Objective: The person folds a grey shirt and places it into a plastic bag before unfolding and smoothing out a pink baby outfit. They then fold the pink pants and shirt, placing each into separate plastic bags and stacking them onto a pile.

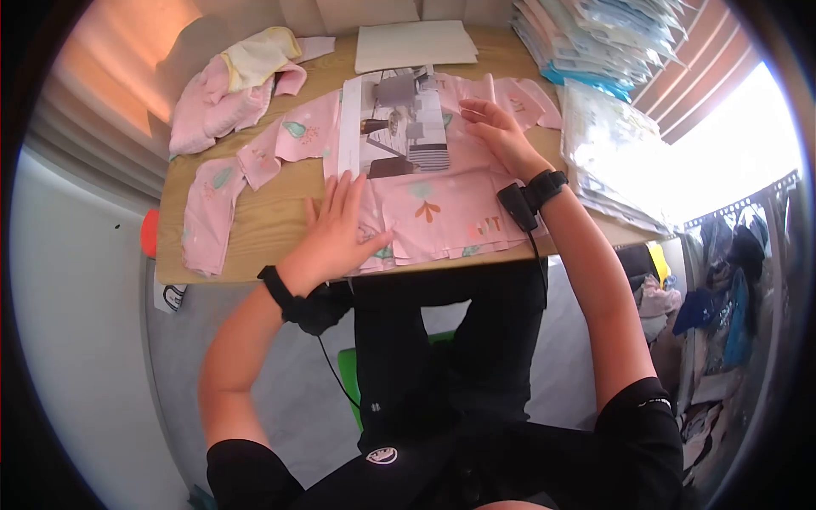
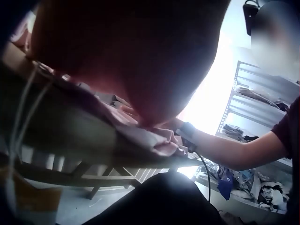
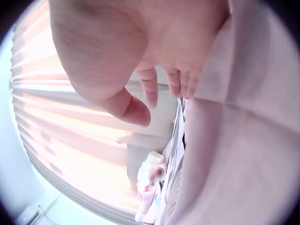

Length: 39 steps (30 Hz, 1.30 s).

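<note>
A pink printed long-sleeved garment (image 1: pixel 425 217) lies spread on the wooden table, its left sleeve (image 1: pixel 211 217) stretched out to the side. On its middle lies a sheet or booklet (image 1: pixel 399 127) with a grey interior photo and a white left border. My left hand (image 1: pixel 334 228) rests with spread, straight fingers at the garment's left side, fingertips right at the sheet's lower left corner. Beside the sheet's right edge, my right hand (image 1: pixel 501 136) is over the garment with loosely extended fingers and nothing in its grasp. The right wrist view shows the same hand (image 3: pixel 140 51) beside pink cloth (image 3: pixel 253 117).
A crumpled pink garment heap (image 1: pixel 221 106) with a pale yellow-trimmed piece sits at the back left. White sheets (image 1: pixel 416 47) lie at the back edge. Bagged items are stacked (image 1: pixel 595 38) at the back right, with another clear bag (image 1: pixel 608 140) in front of them.
</note>
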Motion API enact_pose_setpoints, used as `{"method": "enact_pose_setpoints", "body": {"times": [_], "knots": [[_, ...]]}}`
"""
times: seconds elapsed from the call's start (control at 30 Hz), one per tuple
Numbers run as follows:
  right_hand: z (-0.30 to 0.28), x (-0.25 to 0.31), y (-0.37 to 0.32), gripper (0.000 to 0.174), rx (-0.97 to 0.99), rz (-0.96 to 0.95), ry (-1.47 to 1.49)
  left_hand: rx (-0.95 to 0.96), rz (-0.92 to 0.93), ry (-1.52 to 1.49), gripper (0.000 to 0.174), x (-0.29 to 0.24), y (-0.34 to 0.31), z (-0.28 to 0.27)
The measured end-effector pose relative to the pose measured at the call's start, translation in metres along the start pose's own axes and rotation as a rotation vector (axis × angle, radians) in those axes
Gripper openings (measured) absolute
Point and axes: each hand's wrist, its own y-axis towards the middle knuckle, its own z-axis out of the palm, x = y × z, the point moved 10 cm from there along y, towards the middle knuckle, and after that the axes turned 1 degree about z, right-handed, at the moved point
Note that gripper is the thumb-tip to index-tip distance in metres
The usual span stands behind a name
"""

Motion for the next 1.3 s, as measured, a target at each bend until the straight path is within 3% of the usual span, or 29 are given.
{"method": "enact_pose_setpoints", "body": {"times": [0.07, 0.17, 0.27, 0.3, 0.4, 0.43, 0.53, 0.57, 0.67, 0.7, 0.8, 0.9, 1.0, 1.3], "knots": [[0.010, 0.006, -0.024, 0.054, 0.068, -0.007, -0.090, 0.067, 0.002, 0.106, 0.086, -0.009, -0.017, 0.010], [0.029, 0.010, -0.061, 0.062, 0.158, -0.018, -0.507, 0.108, 0.033, 0.172, 0.091, 0.008, -0.029, 0.022], [0.068, 0.024, -0.120, 0.067, 0.198, -0.364, -1.057, 0.116, 0.068, 0.213, 0.091, 0.008, -0.053, 0.019], [0.076, 0.021, -0.137, 0.069, 0.207, -0.341, -1.065, 0.124, 0.094, 0.243, 0.091, 0.008, -0.061, 0.015], [0.089, 0.031, -0.179, 0.069, 0.177, -0.293, -0.962, 0.102, 0.132, 0.201, 0.088, 0.016, -0.075, -0.001], [0.092, 0.033, -0.184, 0.063, 0.225, -0.184, -0.635, 0.115, 0.128, 0.162, 0.085, 0.025, -0.075, -0.006], [0.057, 0.046, -0.186, 0.054, -0.021, -0.196, -0.108, 0.089, 0.015, -0.085, 0.077, 0.047, -0.061, -0.023], [0.038, 0.043, -0.183, 0.048, -0.192, -0.188, -0.005, 0.069, -0.044, -0.197, 0.074, 0.055, -0.057, -0.024], [0.017, 0.062, -0.179, 0.049, -0.296, -0.389, -0.401, -0.144, 0.081, -0.261, 0.073, 0.041, -0.046, -0.026], [0.026, 0.064, -0.180, 0.051, -0.263, -0.417, -0.473, -0.187, 0.086, -0.250, 0.073, 0.040, -0.040, -0.017], [0.068, 0.048, -0.180, 0.055, -0.054, -0.270, -0.305, -0.311, 0.082, -0.148, 0.075, 0.032, -0.037, 0.003], [0.096, 0.013, -0.181, 0.062, -0.039, 0.001, 0.220, -0.444, 0.054, 0.043, 0.075, 0.016, -0.042, 0.004], [0.116, 0.006, -0.185, 0.066, -0.039, 0.202, 0.541, -0.499, 0.063, -0.139, 0.072, 0.016, -0.047, -0.003], [0.125, -0.003, -0.156, 0.073, -0.067, 0.302, 0.882, -0.488, 0.028, -0.116, 0.077, 0.012, -0.047, -0.004]]}}
